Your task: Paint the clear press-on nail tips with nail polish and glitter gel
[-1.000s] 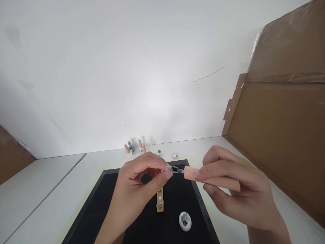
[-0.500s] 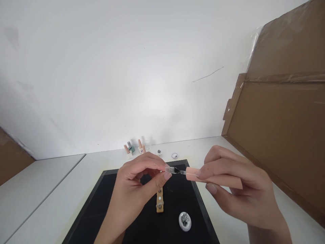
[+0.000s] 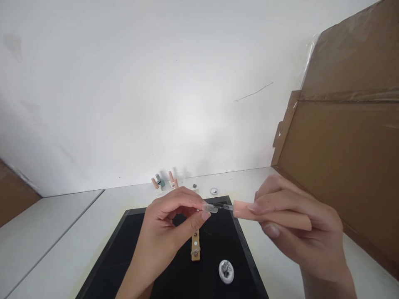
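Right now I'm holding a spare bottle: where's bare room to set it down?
The black mat is bare left of the wooden strip; so is the white table beyond its left edge. Crowded: the bottles by the wall and the small dish.
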Demonstrator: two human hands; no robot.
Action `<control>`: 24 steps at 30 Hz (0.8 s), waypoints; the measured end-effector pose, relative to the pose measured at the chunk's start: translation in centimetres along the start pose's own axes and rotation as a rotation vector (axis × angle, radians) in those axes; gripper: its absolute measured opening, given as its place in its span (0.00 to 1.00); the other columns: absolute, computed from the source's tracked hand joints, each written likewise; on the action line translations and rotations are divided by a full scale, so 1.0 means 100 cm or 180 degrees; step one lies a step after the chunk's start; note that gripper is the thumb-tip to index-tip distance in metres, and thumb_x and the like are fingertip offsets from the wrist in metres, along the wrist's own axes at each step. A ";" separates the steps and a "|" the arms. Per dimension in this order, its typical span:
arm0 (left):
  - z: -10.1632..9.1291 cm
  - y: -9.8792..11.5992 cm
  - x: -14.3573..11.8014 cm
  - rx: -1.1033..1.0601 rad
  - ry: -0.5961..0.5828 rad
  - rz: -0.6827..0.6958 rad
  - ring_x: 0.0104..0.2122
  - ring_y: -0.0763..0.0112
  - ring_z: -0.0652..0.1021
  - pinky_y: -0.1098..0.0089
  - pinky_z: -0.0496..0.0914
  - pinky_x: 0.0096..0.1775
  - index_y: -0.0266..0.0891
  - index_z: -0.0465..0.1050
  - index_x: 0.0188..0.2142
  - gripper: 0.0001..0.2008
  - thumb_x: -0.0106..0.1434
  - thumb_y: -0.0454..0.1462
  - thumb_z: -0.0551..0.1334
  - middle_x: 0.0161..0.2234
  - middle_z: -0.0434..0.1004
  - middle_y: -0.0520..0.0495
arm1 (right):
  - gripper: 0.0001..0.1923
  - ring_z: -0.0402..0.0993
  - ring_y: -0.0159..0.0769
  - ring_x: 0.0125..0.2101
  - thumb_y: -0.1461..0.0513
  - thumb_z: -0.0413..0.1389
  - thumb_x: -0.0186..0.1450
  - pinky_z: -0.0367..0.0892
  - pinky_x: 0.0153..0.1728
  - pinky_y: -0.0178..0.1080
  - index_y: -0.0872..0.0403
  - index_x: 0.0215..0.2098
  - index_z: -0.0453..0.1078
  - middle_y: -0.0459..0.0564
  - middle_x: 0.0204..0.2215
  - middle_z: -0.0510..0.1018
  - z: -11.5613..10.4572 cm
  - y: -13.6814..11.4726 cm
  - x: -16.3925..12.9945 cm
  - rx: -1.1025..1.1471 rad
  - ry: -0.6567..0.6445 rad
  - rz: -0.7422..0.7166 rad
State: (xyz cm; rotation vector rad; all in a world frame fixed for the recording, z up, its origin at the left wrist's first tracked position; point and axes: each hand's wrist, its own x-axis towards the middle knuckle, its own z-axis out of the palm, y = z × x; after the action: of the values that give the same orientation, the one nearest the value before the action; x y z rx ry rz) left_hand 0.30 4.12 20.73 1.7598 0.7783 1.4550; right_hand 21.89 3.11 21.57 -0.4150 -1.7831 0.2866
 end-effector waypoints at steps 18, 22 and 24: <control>0.006 0.005 -0.001 0.0036 -0.0033 0.0033 0.28 0.72 0.76 0.74 0.71 0.27 0.46 0.80 0.30 0.09 0.59 0.28 0.67 0.29 0.79 0.52 | 0.12 0.68 0.31 0.27 0.70 0.57 0.64 0.67 0.25 0.32 0.52 0.45 0.74 0.46 0.27 0.74 -0.001 -0.001 0.002 0.0295 -0.0327 0.0211; 0.006 0.004 -0.001 0.0064 -0.0006 0.0091 0.27 0.70 0.77 0.73 0.71 0.26 0.45 0.80 0.30 0.08 0.58 0.29 0.68 0.28 0.79 0.50 | 0.12 0.69 0.31 0.27 0.70 0.57 0.64 0.67 0.25 0.33 0.52 0.45 0.74 0.46 0.27 0.74 -0.002 -0.002 0.002 0.0275 -0.0361 0.0250; 0.006 0.003 -0.001 0.0090 -0.0017 0.0124 0.28 0.70 0.77 0.73 0.71 0.26 0.45 0.80 0.30 0.08 0.58 0.28 0.68 0.28 0.79 0.50 | 0.12 0.69 0.32 0.27 0.69 0.56 0.65 0.67 0.25 0.33 0.52 0.45 0.74 0.46 0.27 0.76 -0.003 -0.002 0.002 0.0252 -0.0363 0.0252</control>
State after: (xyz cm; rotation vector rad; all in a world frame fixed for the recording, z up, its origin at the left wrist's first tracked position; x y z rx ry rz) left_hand 0.86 3.75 20.88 1.8089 0.7692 1.4708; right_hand 22.09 3.02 21.91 -0.4204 -1.8624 0.4428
